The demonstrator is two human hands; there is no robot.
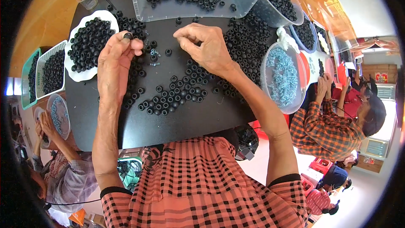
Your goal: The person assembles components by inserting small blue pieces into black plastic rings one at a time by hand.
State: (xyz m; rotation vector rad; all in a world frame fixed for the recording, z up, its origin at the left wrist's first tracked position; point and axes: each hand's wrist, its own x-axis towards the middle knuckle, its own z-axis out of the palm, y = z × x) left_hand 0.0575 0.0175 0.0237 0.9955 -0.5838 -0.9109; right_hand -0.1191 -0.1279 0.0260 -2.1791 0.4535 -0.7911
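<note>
My left hand (pixel 113 57) is raised over the dark table (pixel 177 127), thumb and fingers pinching a small black round cap (pixel 128 36) with its hollow end showing. To its right, my right hand (pixel 206 47) hovers with curled fingers, the fingertips pressed together. Whatever they hold, if anything, is too small to make out. Between the hands lie a single black cap (pixel 168 52) and a few small metal springs (pixel 155 52). Nearer to me spreads a loose group of black caps (pixel 174 97), and a denser heap (pixel 247 44) lies beyond my right wrist.
A white scalloped plate (pixel 80 76) and baskets (pixel 63 74) hold caps at left. Behind stands a clear bin (pixel 145 12). At right are a round tub (pixel 298 10) of caps and a clear tub (pixel 267 95) of springs. Co-workers (pixel 329 122) sit on both sides.
</note>
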